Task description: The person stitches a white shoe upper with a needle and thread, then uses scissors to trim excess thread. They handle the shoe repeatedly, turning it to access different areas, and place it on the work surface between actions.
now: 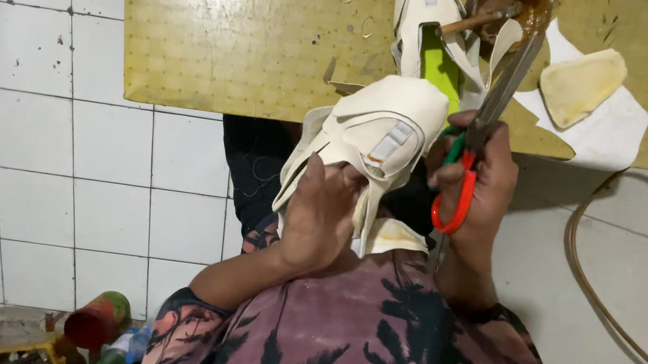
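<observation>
While left hand (320, 215) grips the cream shoe upper (380, 135) just below the counter (226, 36), right hand (478, 186) clenches scissors (480, 136) beside it; trimming looks unfinished, second upper (429, 21) waits above.

The person wears a short-sleeved shirt (370, 338) in mauve-pink, printed with black palm trees; both forearms and hands are bare.

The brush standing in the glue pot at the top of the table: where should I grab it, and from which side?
Probably grip the brush by its bare wooden handle end, which slants out over the glue pot rim toward the left. Come from the left, above the second cream shoe upper; the bristle end is sunk in brown glue.
</observation>
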